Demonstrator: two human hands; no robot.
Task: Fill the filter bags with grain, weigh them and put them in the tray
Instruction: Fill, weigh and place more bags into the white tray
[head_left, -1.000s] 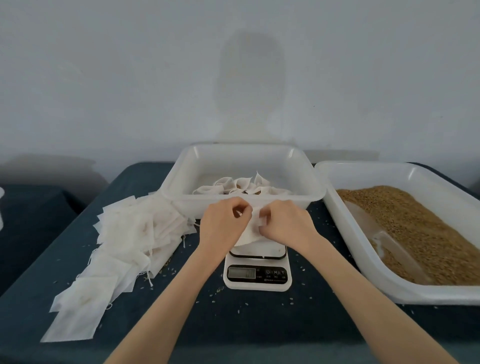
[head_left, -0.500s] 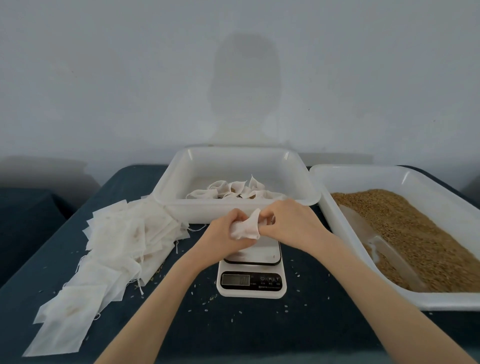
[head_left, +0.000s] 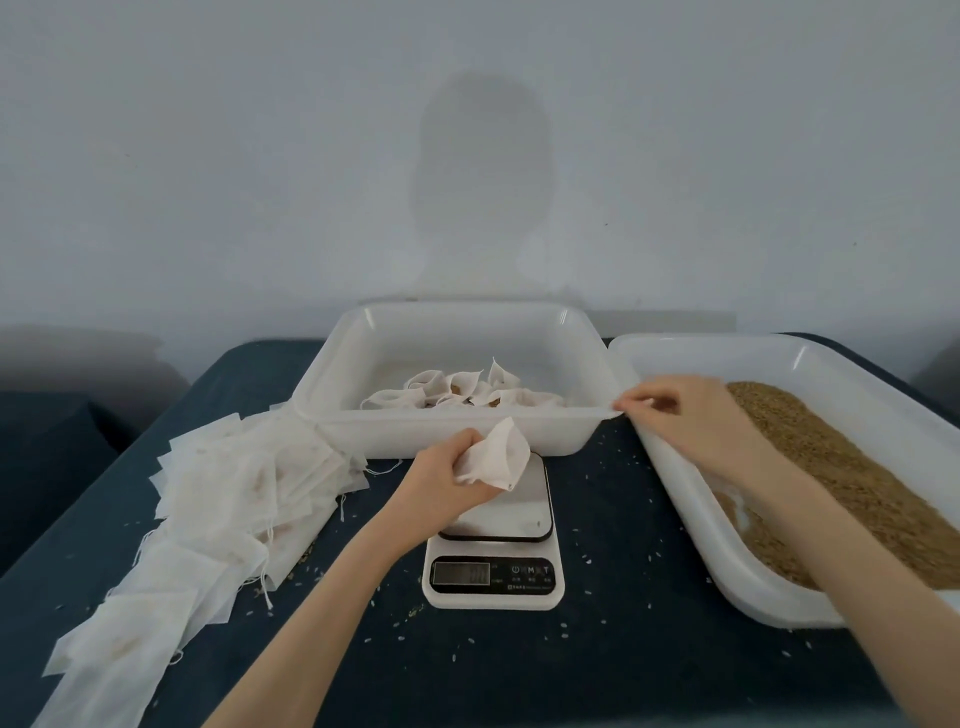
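Head camera view, from left to right: a loose heap of empty filter bags (head_left: 218, 499) with strings lies spread over the dark blue tablecloth (head_left: 613, 519), running from the near left corner up to the white tray (head_left: 582, 358) at the back centre. Inside that tray sits a small cluster of filled bags (head_left: 457, 391), some showing brown grain at their mouths. Just in front of the tray, the left hand (head_left: 441, 478) grips one filter bag (head_left: 496, 460), fingers curled round its lower edge, holding it above the platform of the white digital kitchen scale (head_left: 493, 551); whether the bag touches the platform cannot be told. The scale's display is too blurred to read. Stray grains dot the cloth around it. Further right, the right hand (head_left: 680, 415) hovers at the near left rim of the large white tub (head_left: 691, 509), fingers loosely curled and holding nothing visible. The tub holds a bed of brown grain (head_left: 857, 478).
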